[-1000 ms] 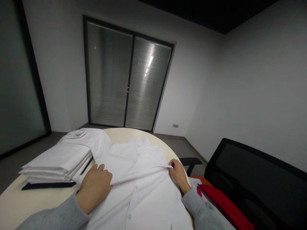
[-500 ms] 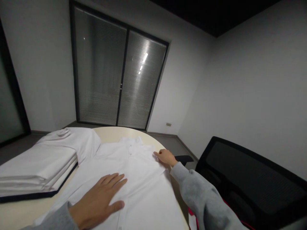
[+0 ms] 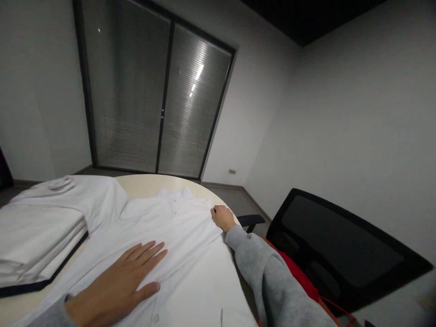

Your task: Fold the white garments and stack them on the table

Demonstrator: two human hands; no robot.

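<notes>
A white shirt (image 3: 200, 254) lies front up across the lower middle of the frame, spread over a pale round table (image 3: 146, 184). Its collar (image 3: 174, 193) points away, toward the top of the frame, just short of the table's far edge. The long axis follows the button line, running from the collar near the centre down and slightly left to the bottom edge, where the shirt leaves the frame. Shallow creases cross the chest on a slant.

The left hand (image 3: 119, 281), at lower left, rests palm down on the shirt, its fingers straight and a little spread, aimed up and right; its grip is wide and holds nothing. The right hand (image 3: 222, 217), right of centre, is at the shirt's right-hand edge below the collar, its fingers curled in narrow — whether cloth is pinched between them, I cannot tell.

At the left edge of the frame sits a pile of folded white cloth (image 3: 37, 236) with a dark layer (image 3: 44, 284) beneath. More white cloth (image 3: 98, 193) lies behind it — whether part of the shirt, I cannot tell.

At lower right stands a black mesh-backed chair (image 3: 340, 245), red cloth (image 3: 299, 272) beside its back. A dark-framed glass panel (image 3: 126, 100) with blinds fills the upper left.
</notes>
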